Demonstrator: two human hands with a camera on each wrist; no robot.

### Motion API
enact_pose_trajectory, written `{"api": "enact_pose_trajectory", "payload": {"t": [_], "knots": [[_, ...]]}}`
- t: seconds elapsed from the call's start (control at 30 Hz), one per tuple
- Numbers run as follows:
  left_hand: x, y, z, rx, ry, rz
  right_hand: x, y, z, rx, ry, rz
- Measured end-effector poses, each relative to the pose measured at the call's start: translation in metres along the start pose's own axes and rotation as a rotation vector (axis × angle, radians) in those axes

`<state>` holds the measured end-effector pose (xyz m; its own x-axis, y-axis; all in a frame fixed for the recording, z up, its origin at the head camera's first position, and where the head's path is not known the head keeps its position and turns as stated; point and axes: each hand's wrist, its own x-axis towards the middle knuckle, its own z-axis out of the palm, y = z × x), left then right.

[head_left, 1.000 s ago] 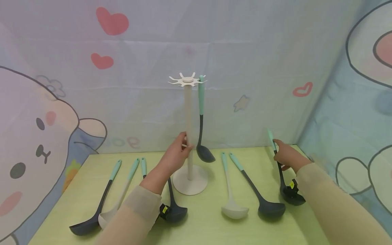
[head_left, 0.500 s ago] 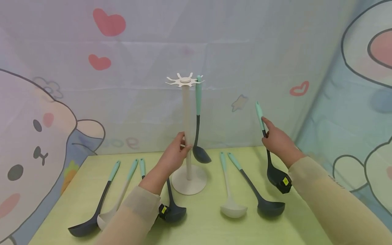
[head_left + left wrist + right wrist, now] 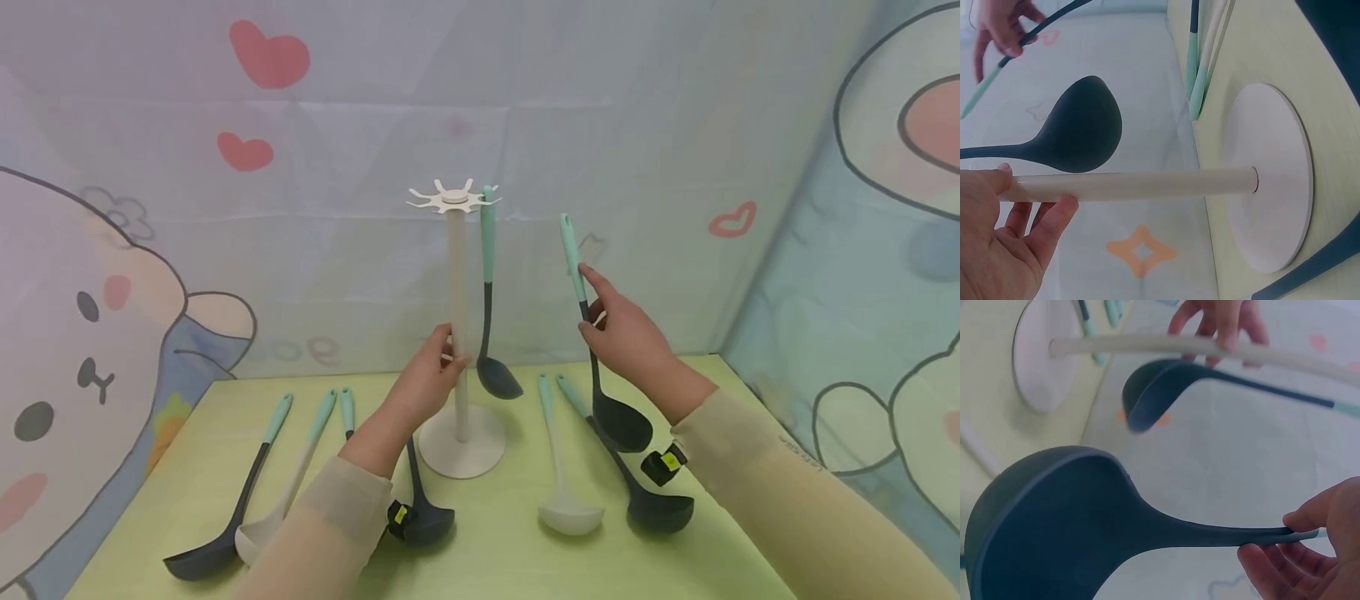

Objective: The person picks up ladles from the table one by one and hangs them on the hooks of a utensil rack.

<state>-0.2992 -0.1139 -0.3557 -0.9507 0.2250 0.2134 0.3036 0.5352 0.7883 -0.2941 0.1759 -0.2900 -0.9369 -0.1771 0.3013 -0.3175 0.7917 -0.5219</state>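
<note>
Dark ladle (image 3: 621, 427) in right hand (image 3: 628, 332), gap to hanging ladle (image 3: 488, 250), table edge (image 3: 255, 382) behind

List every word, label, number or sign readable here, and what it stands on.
"g", apparently: pink, on the backdrop; the letters beside it are too faint to read.
Right sleeve: small lettering, too small to read.
Yellow labels on the wrist cameras: any print is too small to read.
Held ladle, hanging ladle and stand: no text visible.
</note>
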Motion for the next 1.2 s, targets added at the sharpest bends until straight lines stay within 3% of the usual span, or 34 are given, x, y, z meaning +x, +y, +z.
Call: {"api": "enact_pose_trajectory", "payload": {"t": [0.43, 0.63, 1.2], "knots": [[0.000, 0.000, 0.000, -0.007, -0.004, -0.005, -0.018, -0.057, 0.007, 0.198, 0.035, -0.108], [-0.001, 0.000, -0.001, -0.014, -0.004, -0.002, -0.028, -0.077, 0.008, 0.201, 0.031, -0.151], [-0.002, 0.001, -0.001, -0.002, -0.003, 0.006, -0.027, -0.090, 0.011, 0.173, 0.017, -0.179]]}}
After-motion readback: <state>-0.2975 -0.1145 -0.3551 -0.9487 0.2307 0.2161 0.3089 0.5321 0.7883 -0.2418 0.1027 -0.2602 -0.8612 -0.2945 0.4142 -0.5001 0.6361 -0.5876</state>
